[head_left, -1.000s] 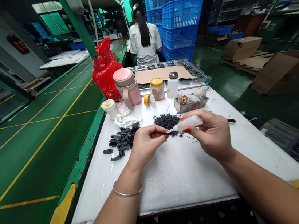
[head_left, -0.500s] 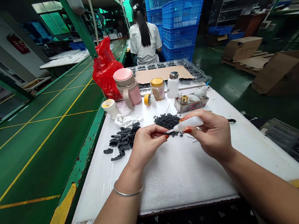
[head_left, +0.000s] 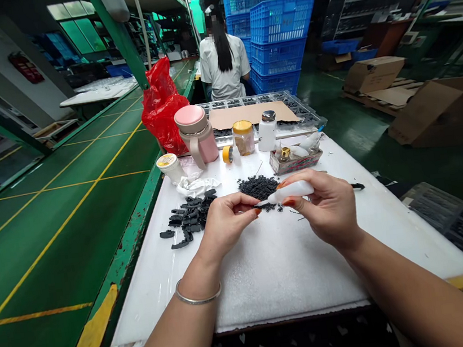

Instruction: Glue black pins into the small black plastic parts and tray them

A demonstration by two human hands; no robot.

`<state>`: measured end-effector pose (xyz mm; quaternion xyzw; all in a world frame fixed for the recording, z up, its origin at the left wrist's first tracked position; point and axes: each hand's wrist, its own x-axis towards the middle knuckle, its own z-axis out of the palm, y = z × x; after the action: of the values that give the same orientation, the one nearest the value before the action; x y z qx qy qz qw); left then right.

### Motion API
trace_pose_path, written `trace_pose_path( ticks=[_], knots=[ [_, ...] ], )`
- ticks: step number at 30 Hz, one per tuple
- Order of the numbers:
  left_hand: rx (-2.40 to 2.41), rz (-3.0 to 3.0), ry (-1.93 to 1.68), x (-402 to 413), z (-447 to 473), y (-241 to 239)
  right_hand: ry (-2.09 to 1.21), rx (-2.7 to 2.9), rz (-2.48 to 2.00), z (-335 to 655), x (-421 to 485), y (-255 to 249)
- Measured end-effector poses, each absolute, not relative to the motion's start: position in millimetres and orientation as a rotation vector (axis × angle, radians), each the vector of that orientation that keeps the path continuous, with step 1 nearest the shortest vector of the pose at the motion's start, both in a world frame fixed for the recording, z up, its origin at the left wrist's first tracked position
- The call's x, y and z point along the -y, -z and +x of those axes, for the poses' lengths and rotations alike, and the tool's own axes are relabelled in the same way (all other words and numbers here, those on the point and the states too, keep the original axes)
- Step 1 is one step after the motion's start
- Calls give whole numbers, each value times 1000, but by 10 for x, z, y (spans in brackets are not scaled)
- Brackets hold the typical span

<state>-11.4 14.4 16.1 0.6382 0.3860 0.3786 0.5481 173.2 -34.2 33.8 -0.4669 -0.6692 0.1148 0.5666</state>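
Note:
My right hand (head_left: 330, 209) grips a small white squeeze bottle (head_left: 291, 191), its nozzle pointing left. My left hand (head_left: 227, 222) is pinched shut on a tiny dark part that meets the nozzle tip; the part is too small to name. Both hands hover over a white foam sheet (head_left: 277, 264) on the table. Just beyond my fingers lies a heap of small black pieces (head_left: 257, 186). To the left sits a pile of larger black plastic parts (head_left: 188, 216). A metal bangle circles my left wrist.
At the back of the sheet stand a pink mug (head_left: 196, 135), a yellow-lidded jar (head_left: 244, 136), a white bottle (head_left: 267, 131), a tape roll (head_left: 227, 154), a small tray (head_left: 295, 159) and a red bag (head_left: 162, 107). A person (head_left: 223, 63) sits beyond, back turned, near blue crates (head_left: 277, 36).

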Motion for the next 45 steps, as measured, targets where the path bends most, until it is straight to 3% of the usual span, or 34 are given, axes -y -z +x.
trace_pose_path(
  ticks=[20,30,38,45],
  knots=[
    [-900,1411,-866,-169,-129,-148,-635,1204,-998,1810,222,-287],
    [-786,1178,-889,-199,-171,-163,-1244,840,-962,1834,121,-326],
    [-722,1285,-1024,-183,-164,-176,-1859,1001,-923,1698,86,-76],
    [-648,1463,-1029,-85,-102,-177,-1986,1002,-893,1702,83,-34]
  ],
)
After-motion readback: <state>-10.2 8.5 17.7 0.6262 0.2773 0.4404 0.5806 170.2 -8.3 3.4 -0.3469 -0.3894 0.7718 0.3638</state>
